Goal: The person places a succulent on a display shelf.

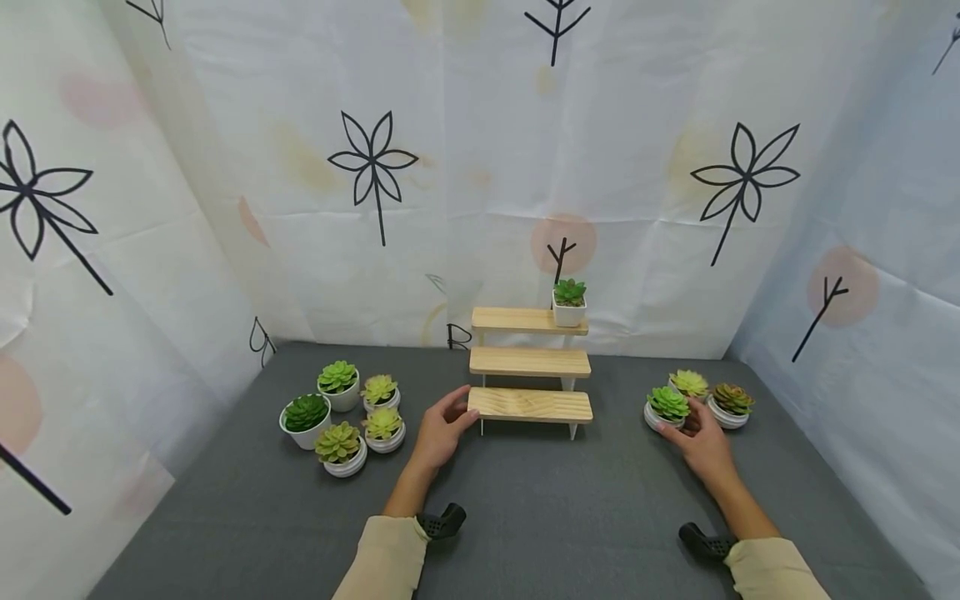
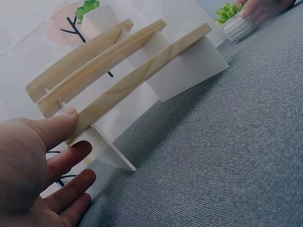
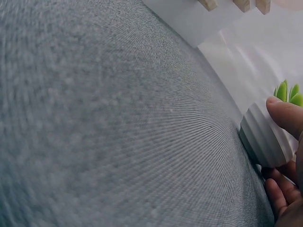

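A three-step plant stand [image 1: 530,362] with pale wooden boards and white side panels stands at the back of the table. My left hand [image 1: 441,429] pinches the left end of its lowest board, thumb on top and index finger beneath; the other fingers hang free in the left wrist view. On the right, my right hand [image 1: 703,446] grips a bright green succulent [image 1: 667,403] by its white ribbed pot [image 3: 266,137], low against the tabletop. Just behind that hand are a yellow-green succulent [image 1: 688,383] and a reddish-brown succulent [image 1: 731,399].
One succulent in a square white pot [image 1: 569,312] sits at the right end of the top board. Several potted succulents, among them a dark green one [image 1: 306,412], cluster on the left. A printed cloth [image 1: 487,167] hangs behind the grey tabletop [image 1: 555,517].
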### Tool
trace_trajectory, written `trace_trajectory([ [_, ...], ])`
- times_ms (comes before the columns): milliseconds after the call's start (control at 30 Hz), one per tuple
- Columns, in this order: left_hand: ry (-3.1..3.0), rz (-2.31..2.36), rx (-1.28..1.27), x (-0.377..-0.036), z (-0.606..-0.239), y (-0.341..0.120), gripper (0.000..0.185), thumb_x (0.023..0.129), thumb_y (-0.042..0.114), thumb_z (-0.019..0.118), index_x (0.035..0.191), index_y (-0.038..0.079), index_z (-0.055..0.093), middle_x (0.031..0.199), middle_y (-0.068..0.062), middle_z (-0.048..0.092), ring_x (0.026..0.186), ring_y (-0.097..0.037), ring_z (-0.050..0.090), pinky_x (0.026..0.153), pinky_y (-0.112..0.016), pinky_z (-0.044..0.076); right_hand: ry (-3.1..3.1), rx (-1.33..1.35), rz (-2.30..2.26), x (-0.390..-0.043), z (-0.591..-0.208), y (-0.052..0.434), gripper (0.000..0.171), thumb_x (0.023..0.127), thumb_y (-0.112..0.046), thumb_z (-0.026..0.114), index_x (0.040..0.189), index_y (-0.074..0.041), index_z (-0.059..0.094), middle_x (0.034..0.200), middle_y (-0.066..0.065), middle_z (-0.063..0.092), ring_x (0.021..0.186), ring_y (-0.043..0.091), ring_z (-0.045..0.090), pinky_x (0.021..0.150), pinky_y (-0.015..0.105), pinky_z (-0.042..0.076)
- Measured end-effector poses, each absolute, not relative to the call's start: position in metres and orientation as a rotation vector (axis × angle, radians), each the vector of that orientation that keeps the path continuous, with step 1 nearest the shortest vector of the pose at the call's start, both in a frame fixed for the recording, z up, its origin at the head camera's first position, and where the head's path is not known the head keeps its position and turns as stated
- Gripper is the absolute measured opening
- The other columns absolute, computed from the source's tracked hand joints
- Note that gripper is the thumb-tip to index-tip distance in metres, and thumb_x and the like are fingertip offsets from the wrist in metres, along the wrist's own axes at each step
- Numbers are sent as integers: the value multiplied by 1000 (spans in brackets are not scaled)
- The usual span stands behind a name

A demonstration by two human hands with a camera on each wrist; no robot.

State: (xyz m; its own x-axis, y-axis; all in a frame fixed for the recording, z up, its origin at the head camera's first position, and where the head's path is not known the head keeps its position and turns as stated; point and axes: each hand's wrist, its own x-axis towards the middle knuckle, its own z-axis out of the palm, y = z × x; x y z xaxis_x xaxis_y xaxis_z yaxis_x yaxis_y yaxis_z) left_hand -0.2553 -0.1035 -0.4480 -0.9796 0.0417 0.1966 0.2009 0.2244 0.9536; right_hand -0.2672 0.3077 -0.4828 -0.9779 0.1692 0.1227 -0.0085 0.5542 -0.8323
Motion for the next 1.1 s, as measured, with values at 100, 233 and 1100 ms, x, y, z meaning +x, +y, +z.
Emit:
trace_trajectory([
  [100, -2369, -1869, -227, -256, -449, -103, 49, 94, 9, 65, 139, -3, 50, 113, -22, 65, 105, -34, 59, 82, -38, 47, -2625, -169, 1387, -267, -482, 308, 85, 92, -24, 70, 151, 8, 17, 141, 35, 35, 129, 47, 37, 102, 55, 34],
  [233, -2372, -1871, -236, -256, -450, -104, 49, 94, 9, 64, 139, -2, 50, 114, -22, 65, 106, -33, 59, 83, -39, 47, -2646, -173, 1329, -267, -483, 308, 83, 92, -25, 70, 149, 11, 21, 137, 37, 39, 126, 48, 41, 101, 55, 35],
  [1100, -2348, -1872, -304, -257, -453, -106, 48, 95, 9, 64, 140, -3, 50, 116, -25, 63, 107, -36, 59, 84, -41, 47, -2652, -244, 1221, -262, -481, 295, 77, 88, -24, 73, 142, 12, 33, 129, 37, 48, 118, 47, 48, 97, 56, 37],
])
